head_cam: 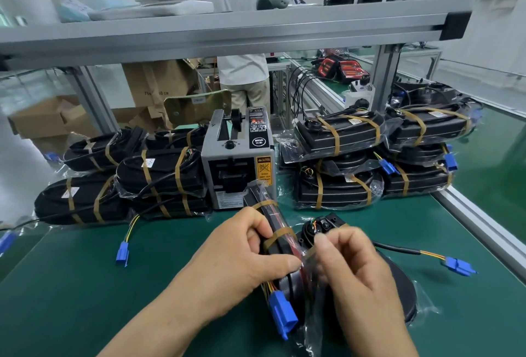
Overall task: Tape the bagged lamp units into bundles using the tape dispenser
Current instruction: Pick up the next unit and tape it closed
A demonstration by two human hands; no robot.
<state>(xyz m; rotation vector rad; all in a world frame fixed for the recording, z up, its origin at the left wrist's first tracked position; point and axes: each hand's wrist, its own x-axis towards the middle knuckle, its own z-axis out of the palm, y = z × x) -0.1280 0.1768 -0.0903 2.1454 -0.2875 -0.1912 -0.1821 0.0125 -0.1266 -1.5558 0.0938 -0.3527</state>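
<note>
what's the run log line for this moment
left hand grips lamp bundle | right hand pinches tape strip | tape dispenser behind bundle

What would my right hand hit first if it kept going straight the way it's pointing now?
Your right hand points up and left, pinching at the bagged lamp unit your left hand grips, so it would press straight into that. The tape dispenser looks farther back.

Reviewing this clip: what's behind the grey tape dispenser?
A yellowish metal plate stands just behind the tape dispenser, with cardboard boxes and a standing person farther back. The dispenser covers the plate's lower right part, so its support is hidden.
</note>
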